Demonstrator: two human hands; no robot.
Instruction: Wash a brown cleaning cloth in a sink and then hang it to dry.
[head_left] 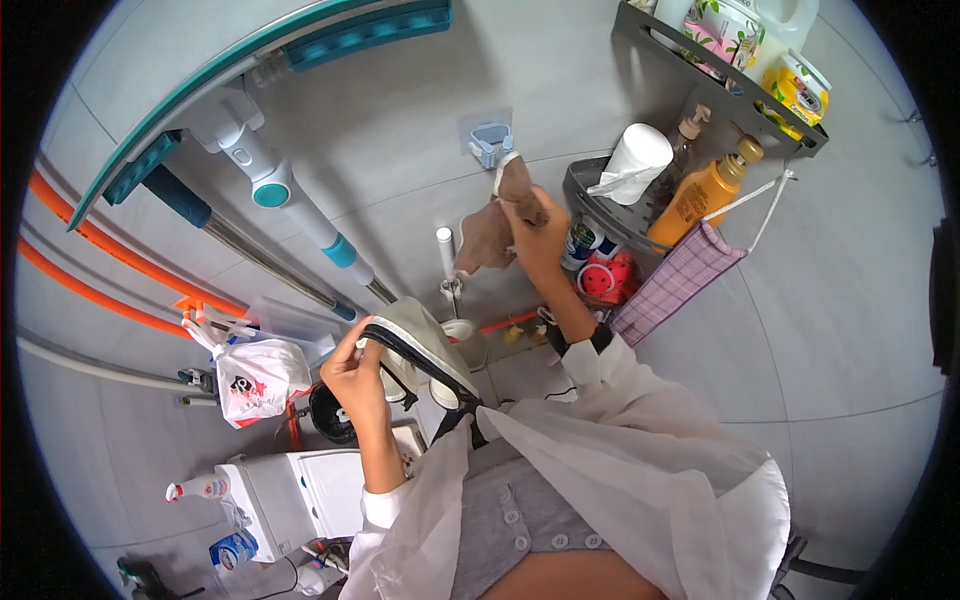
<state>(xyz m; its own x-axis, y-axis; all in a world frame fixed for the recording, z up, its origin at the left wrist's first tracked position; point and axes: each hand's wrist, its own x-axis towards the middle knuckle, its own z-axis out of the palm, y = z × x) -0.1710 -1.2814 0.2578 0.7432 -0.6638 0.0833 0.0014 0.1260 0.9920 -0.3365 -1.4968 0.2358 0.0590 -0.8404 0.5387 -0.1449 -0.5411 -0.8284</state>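
Raised toward the wall, my right hand (540,230) is closed on a brown cloth (488,238) with a pale edge. The cloth bunches above the fingers and hangs down to their left. Its top lies just below a light blue wall holder (490,146); whether they touch I cannot tell. Lower and to the left, my left hand (355,378) pinches the edge of a cream bag (420,322) with a black zipper. The bag hangs in front of my body, and its lower part is hidden by my clothing.
A corner shelf (600,205) at right holds a tissue roll (640,150) and pump bottles, beside a hanging plaid bag (680,282). Mop handles (290,205) lean at left, near a white plastic bag (262,380). A toilet (290,500) stands lower left.
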